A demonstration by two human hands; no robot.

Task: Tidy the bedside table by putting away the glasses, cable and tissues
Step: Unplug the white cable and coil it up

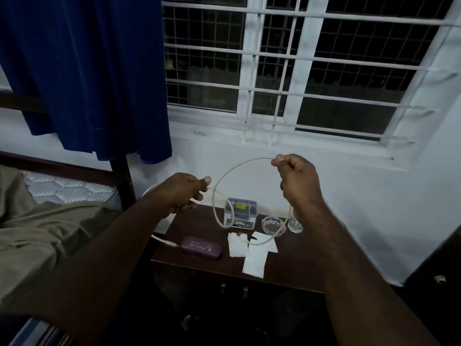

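Note:
A white cable [233, 171] arcs in a loop above the dark wooden bedside table [294, 260]. My left hand [185, 193] pinches one part of it and my right hand [296, 181] pinches the top of the loop, higher up. The lower run of the cable sags onto the tissues, and one plug end [164, 242] dangles past the table's left edge. A purple glasses case [201, 247] lies shut near the table's left front. Several white tissues [255, 255] lie flat in the middle of the table.
At the back of the table stand a small clear plastic box [240, 213], a glass ashtray [273, 226] and a small glass [295, 226]. A bed [50, 221] with a dark frame is on the left. A blue curtain [87, 71] hangs beside a barred window [299, 71].

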